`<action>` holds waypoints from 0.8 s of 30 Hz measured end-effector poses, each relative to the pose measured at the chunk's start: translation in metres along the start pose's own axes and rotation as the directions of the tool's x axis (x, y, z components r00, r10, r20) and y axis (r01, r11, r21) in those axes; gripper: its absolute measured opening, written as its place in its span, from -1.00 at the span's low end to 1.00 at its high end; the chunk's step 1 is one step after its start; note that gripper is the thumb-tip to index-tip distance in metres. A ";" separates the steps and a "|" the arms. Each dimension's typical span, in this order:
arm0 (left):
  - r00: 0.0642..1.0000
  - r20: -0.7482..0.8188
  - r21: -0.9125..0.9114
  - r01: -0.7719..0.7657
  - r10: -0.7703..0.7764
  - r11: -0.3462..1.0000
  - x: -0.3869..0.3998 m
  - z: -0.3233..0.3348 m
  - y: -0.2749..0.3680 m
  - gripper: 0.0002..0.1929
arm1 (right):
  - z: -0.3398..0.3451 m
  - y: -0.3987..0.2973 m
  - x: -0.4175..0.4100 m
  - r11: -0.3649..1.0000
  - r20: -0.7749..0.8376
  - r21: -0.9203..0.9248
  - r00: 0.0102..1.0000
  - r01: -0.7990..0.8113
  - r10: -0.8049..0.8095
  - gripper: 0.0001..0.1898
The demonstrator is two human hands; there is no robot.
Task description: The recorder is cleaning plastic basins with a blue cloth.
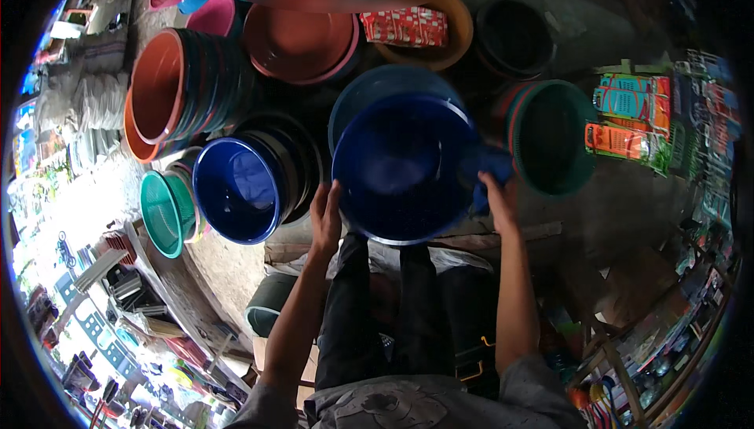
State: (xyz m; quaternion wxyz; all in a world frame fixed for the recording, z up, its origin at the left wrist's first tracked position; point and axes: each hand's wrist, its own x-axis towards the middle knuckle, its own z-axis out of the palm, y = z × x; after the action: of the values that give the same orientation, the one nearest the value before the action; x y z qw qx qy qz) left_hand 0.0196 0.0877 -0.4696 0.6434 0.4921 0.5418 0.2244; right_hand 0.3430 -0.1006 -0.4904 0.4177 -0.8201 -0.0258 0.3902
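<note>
A round, deep blue plastic basin (pixel 400 193) is before my legs, its open side facing me. At its left edge, my left hand (pixel 326 217) grips the rim with the fingers upright. My right hand (pixel 500 202) holds a bunched blue cloth (pixel 492 170) against the right side of the basin. The cloth is partly blurred, and the right fingers are mostly hidden behind it. Just beyond the basin shows the rim of another, duller blue tub (pixel 392 81).
Left stand stacked blue basins (pixel 235 193), green baskets (pixel 162 214) and reddish tubs (pixel 156 87). Ahead, a brown basin (pixel 300 40) sits near a yellow one (pixel 456 28) with a red patterned packet (pixel 406 27). A dark green basket stack (pixel 554 140) is at right.
</note>
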 end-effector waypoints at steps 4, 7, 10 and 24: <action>0.968 0.011 0.228 -0.246 0.250 0.942 -0.061 -0.018 0.017 -0.59 | -0.016 0.053 -0.077 0.936 -0.029 -0.105 0.942 -0.335 0.334 -0.09; 0.996 -0.023 0.064 -0.080 0.082 0.995 -0.099 -0.026 0.028 -0.49 | -0.028 0.067 -0.146 0.930 0.019 -0.008 0.930 -0.368 0.368 -0.03; 0.986 0.043 -0.265 0.164 -0.158 0.950 -0.129 -0.033 0.053 -0.47 | -0.043 0.061 -0.196 0.885 0.105 0.054 0.884 -0.462 0.455 -0.06; 0.902 0.265 -0.355 -0.237 0.341 0.904 -0.203 0.009 0.259 -0.47 | -0.130 -0.058 -0.289 0.984 0.069 0.009 0.982 0.176 -0.177 -0.54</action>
State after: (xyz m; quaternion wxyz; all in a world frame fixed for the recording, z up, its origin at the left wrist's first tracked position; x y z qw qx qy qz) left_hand 0.0283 0.0249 -0.1462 0.7517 0.4890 0.3069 0.3187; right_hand 0.2446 -0.2556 -0.2257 0.4508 -0.7998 -0.1124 0.3800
